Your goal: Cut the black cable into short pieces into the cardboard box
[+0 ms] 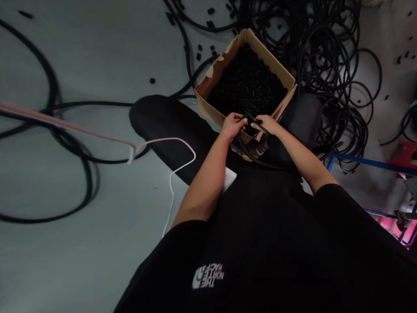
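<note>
A cardboard box (276, 63) full of small black pieces (249, 78) stands between my knees. Over its near corner, my left hand (232, 126) pinches a black hose (249, 154), which loops down below the hands. My right hand (265, 124) is closed on another stretch of black hose, close to the left hand. The two hands nearly meet, and dark ends of hose cross between their fingers. Whether a small piece is also held at the fingertips is too dark to tell.
Tangled black hoses (321, 65) lie on the floor beyond and right of the box. Larger hose loops (87, 174) spread at the left. A white cable (171, 182) crosses my thigh. A blue frame (374, 163) stands at the right. Small black pieces are scattered about.
</note>
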Motion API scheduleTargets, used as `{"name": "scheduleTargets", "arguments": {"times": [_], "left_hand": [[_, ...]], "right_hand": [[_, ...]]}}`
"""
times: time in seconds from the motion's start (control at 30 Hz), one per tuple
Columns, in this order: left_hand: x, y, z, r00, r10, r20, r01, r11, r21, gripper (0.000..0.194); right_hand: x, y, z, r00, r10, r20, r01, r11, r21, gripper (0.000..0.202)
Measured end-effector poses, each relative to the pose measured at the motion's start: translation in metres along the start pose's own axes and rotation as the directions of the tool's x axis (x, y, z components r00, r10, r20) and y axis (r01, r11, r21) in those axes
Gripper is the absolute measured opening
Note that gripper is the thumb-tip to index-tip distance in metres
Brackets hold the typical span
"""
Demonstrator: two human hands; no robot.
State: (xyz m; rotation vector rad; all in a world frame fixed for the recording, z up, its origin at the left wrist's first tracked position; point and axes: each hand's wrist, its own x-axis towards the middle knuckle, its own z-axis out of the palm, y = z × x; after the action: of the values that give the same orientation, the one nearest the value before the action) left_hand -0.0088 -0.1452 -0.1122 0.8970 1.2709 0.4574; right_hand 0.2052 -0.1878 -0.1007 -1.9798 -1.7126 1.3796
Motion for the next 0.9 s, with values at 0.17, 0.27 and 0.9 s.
{"name": "scheduleTargets", "arguments": {"times": [0.17,0.27,0.9], "left_hand": [[0.000,0.000,-0.001,1.000,-0.015,0.016,0.015,1.000,-0.022,0.025],[-0.001,0.001,-0.004,0.995,-0.024,0.092,0.026,0.999,-0.030,0.028],[0.003,0.005,-0.004,1.000,-0.006,0.017,0.010,0.982,-0.189,0.020]], "right_hand": [[-0.001,0.000,0.000,1.000,-0.012,0.028,0.011,1.000,0.010,0.033],[-0.001,0.000,-0.003,0.999,-0.036,0.016,0.036,0.999,0.032,0.028],[-0.002,0.000,-0.006,0.997,0.029,0.073,-0.043,0.980,0.197,0.019]]}}
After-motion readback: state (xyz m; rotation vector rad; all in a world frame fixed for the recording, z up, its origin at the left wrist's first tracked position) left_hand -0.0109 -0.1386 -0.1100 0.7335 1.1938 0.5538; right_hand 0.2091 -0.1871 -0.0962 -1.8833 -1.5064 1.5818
